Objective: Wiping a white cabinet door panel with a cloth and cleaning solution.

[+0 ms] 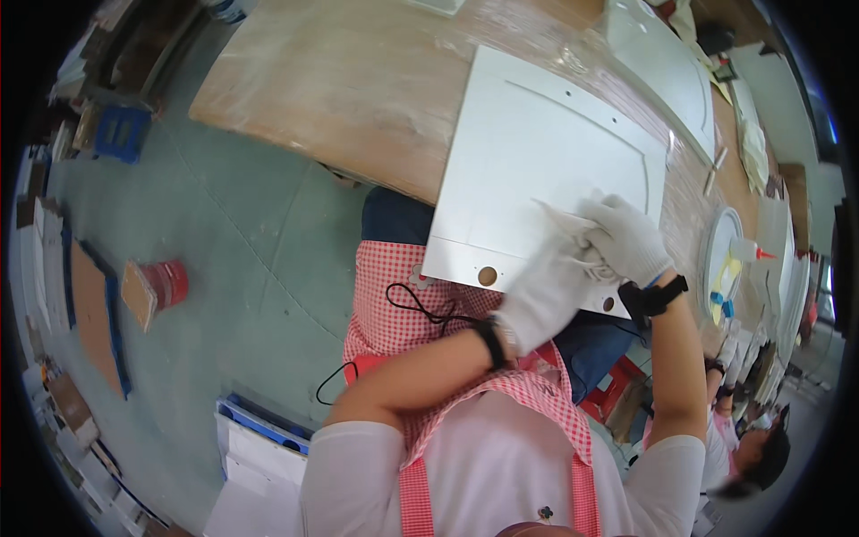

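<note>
A white panel [537, 152] with a recessed frame line and several round holes lies flat on the table, its near edge at my lap. Above its near right part my two hands come together, both in white gloves. My right hand [626, 240] has its fingers bent around what looks like a bunched white cloth [562, 217]. My left hand [546, 285] is smeared by motion and meets the right one at the cloth; its fingers cannot be made out. Black bands circle both wrists.
The wooden table [340, 98] is partly covered in clear film. Another white panel [658, 67] lies at the far right. A round tray [718, 259] holds a red-tipped bottle [750, 251]. A red bucket [165, 285] stands on the floor; a co-worker [747, 452] is at the right.
</note>
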The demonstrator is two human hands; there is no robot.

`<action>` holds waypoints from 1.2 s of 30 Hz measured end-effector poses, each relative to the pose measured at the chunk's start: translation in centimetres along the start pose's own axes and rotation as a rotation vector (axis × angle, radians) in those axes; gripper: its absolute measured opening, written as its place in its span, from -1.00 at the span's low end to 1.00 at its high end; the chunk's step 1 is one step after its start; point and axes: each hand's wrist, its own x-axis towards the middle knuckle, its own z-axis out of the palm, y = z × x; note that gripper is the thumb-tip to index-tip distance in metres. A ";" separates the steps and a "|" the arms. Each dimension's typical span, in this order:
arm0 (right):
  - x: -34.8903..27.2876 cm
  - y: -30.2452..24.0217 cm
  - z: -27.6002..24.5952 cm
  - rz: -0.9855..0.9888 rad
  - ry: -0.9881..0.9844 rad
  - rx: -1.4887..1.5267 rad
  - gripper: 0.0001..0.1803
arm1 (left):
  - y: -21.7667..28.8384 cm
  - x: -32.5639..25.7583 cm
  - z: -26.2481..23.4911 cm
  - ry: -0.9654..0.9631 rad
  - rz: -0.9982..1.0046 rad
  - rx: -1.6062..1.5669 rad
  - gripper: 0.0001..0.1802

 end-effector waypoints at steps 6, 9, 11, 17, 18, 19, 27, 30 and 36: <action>-3.8 -4.7 2.3 0.437 0.016 -0.075 -0.73 | -8.9 -5.5 -9.9 -0.037 -0.050 0.439 -0.47; -2.3 -12.5 6.8 -0.039 0.298 -0.079 -0.72 | -9.3 -5.4 -9.7 0.013 0.009 0.513 -0.44; -1.7 -13.3 10.1 -0.043 0.577 0.019 -0.76 | -8.8 -5.0 -9.6 -0.105 -0.121 0.448 -0.38; -12.5 -0.4 7.9 0.276 0.672 -0.255 -0.64 | -9.4 -5.9 -9.7 -0.082 -0.034 0.501 -0.19; -13.6 -0.3 7.4 0.368 0.747 -0.244 -0.64 | -9.2 -5.8 -9.5 -0.092 -0.026 0.496 -0.20; -13.8 -0.8 7.3 0.381 0.764 -0.244 -0.64 | -9.1 -5.8 -9.5 -0.100 -0.018 0.494 -0.20; -5.9 -10.5 11.4 -0.011 0.685 -0.006 -0.77 | -8.2 -4.6 -9.3 -0.072 0.062 0.535 -0.42; -7.5 -8.4 11.3 -0.100 0.822 0.008 -0.74 | -7.8 -3.7 -9.9 -0.191 0.004 0.491 -0.35; -15.6 1.5 9.8 0.224 0.942 -0.160 -0.79 | -6.2 -3.9 -10.7 -0.137 0.180 0.618 -0.37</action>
